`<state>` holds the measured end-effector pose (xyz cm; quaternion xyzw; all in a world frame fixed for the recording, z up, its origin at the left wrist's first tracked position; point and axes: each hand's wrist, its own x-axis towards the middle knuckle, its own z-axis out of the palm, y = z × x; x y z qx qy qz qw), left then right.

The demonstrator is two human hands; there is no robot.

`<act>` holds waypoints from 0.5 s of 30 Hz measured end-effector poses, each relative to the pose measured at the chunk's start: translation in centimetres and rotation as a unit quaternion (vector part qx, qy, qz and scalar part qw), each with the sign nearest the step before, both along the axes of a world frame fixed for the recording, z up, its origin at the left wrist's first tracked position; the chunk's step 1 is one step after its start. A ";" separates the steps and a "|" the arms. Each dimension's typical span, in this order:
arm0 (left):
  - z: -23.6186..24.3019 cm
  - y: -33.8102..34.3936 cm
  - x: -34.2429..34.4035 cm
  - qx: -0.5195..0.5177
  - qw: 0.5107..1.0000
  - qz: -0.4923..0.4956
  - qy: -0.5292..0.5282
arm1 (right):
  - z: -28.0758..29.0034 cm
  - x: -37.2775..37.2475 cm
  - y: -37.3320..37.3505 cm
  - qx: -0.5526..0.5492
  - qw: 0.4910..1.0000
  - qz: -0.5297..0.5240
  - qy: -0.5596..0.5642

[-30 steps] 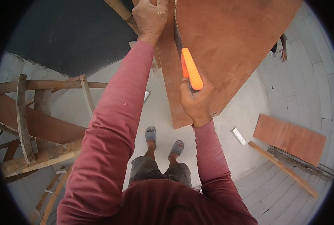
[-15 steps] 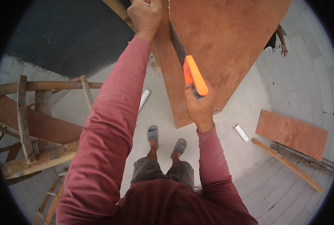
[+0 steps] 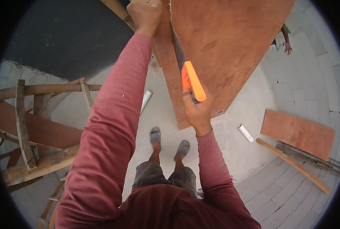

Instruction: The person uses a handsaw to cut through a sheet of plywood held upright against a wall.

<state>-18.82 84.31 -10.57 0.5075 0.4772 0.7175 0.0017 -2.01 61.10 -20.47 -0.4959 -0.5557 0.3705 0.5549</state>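
Note:
My right hand (image 3: 199, 108) is closed round the orange handle of a handsaw (image 3: 192, 81). Its dark toothed blade sits in a long cut through a reddish-brown plywood sheet (image 3: 223, 49), with a narrow strip (image 3: 165, 57) of the sheet on the left side of the cut. At the upper edge of the view, my left hand (image 3: 145, 16) is closed on that strip, left of the blade. Its fingertips are partly out of sight.
A wooden frame (image 3: 44, 89) with plywood stands at left, below a dark panel (image 3: 74, 38). White tubes (image 3: 245, 133) lie on the floor. At right are a small plywood piece (image 3: 297, 133) and a wooden pole (image 3: 292, 166). Another person's hand (image 3: 288, 48) shows upper right.
The saw and my right hand have come back toward me and a little to the left. My left hand has shifted slightly left but stays on the strip.

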 end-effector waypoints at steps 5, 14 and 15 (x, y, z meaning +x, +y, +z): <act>-1.3 0.6 -1.7 -0.016 0.999 0.039 0.023 | 1.5 -1.5 3.7 -0.017 0.999 0.042 0.017; -1.1 0.0 -0.9 -0.038 0.999 0.029 0.011 | -1.2 4.7 -12.2 -0.057 0.995 0.008 -0.083; -0.8 0.7 -0.6 -0.020 0.999 0.032 0.006 | -1.9 2.9 -6.4 -0.044 0.997 0.019 -0.052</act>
